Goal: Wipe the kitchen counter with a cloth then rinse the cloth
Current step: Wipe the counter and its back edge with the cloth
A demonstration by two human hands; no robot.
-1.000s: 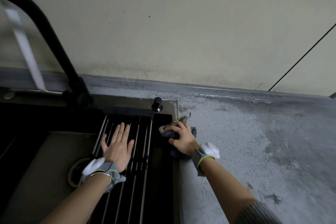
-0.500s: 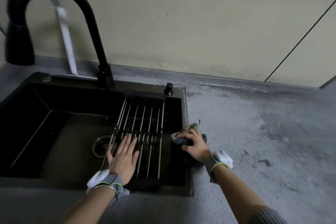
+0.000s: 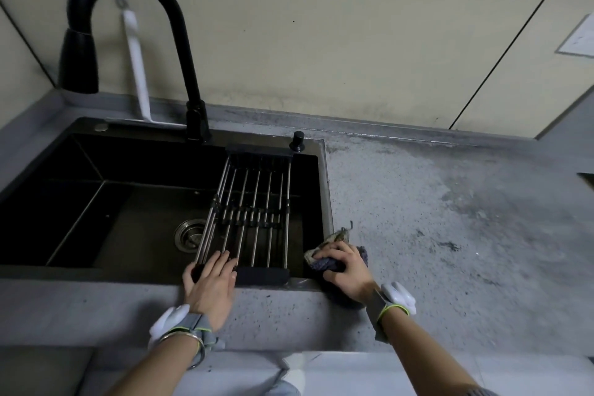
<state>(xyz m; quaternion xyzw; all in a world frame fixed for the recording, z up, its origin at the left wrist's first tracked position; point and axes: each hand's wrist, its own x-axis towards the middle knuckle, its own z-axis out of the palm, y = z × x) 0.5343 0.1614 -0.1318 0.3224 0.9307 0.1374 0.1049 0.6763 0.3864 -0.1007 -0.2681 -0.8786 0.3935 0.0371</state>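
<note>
A: Where's the cloth (image 3: 334,262)?

B: On the table's near edge, at the sink's (image 3: 326,190) right front corner, bunched under the right hand (image 3: 345,268), fingers curled over it. Left hand (image 3: 210,283) flat on the rack (image 3: 254,212), holding nothing.

A: Handling?

B: Probably soft, limp, light; gather the whole wad.

Open desk (image 3: 450,235) surface is being left free to the right of the sink (image 3: 135,219), back to the wall. The sink's right half is being bridged by a metal rack (image 3: 254,215); its left half is being left open down to the drain (image 3: 189,235). The back rim is being blocked by the black faucet (image 3: 180,42) and a small knob (image 3: 297,140). The front corner is being taken up by the right hand (image 3: 345,270) on the cloth (image 3: 331,262), the rack's near end by the left hand (image 3: 212,283).
</note>
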